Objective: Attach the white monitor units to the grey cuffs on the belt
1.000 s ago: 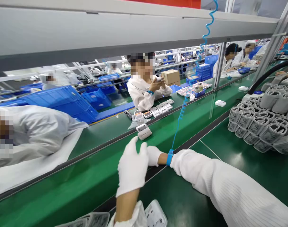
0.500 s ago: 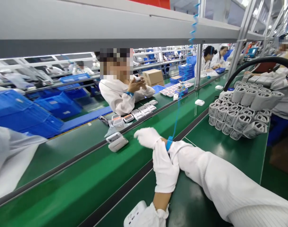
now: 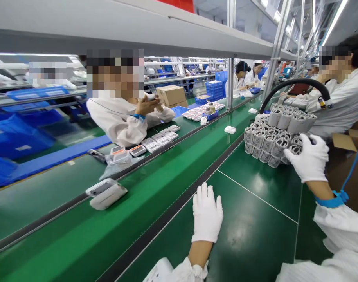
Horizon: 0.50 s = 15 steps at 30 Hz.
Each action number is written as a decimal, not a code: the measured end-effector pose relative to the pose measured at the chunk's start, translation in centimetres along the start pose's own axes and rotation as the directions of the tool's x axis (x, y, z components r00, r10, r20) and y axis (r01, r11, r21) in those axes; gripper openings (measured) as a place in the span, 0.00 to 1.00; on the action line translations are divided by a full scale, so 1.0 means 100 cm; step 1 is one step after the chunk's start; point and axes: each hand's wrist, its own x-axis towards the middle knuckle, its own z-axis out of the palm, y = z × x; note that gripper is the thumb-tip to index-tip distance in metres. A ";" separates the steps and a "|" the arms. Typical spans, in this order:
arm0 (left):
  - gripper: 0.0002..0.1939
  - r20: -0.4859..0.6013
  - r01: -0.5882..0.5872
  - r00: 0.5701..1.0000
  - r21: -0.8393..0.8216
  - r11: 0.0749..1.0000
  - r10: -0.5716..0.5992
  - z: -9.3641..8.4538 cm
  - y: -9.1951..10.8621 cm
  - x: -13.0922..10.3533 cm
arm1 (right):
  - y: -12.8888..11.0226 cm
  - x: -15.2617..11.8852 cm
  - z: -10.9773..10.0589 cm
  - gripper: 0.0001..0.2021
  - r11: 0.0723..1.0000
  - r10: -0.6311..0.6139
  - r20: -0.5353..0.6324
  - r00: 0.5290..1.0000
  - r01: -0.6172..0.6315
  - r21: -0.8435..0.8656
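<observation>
My left hand [image 3: 207, 214], in a white glove, lies flat on the green worktop with its fingers stretched out, holding nothing. Below its wrist, partly behind the sleeve, shows a white boxy device [image 3: 158, 270]. At the right, my right hand [image 3: 310, 158], gloved and wearing a blue wrist strap [image 3: 331, 199], reaches to the near corner of the stacked grey rolled cuffs [image 3: 271, 141]. Its thumb and fingers are spread and curved around the outermost cuff [image 3: 294, 149]; whether they touch it I cannot tell.
Two white devices [image 3: 107, 194] sit on the green conveyor belt [image 3: 155, 176] at left, and a white piece [image 3: 230, 129] lies farther along. Across the belt a co-worker [image 3: 120, 113] handles a device. A black curved hose [image 3: 296, 82] arches above the cuffs. Another person [image 3: 343, 94] sits behind.
My right hand has left my left hand and swung right to the cuff stack, its fingers now spread. The left hand stays on the worktop, now flat. The view has turned slightly right.
</observation>
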 end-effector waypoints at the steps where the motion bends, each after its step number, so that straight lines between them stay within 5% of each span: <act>1: 0.28 -0.002 -0.003 1.000 0.009 1.000 0.003 0.000 0.000 0.000 | 0.011 -0.008 0.004 0.35 0.999 0.035 0.013 0.999 -0.035 0.013; 11: 0.25 -0.062 -0.027 0.998 0.013 1.000 0.028 0.009 -0.007 -0.001 | 0.004 -0.039 0.041 0.24 0.935 0.124 -0.032 0.992 -0.106 0.339; 15: 0.23 -0.130 -0.049 0.990 0.018 0.999 0.051 0.017 -0.009 -0.003 | -0.004 -0.035 0.040 0.19 0.924 -0.086 -0.219 0.972 0.161 0.348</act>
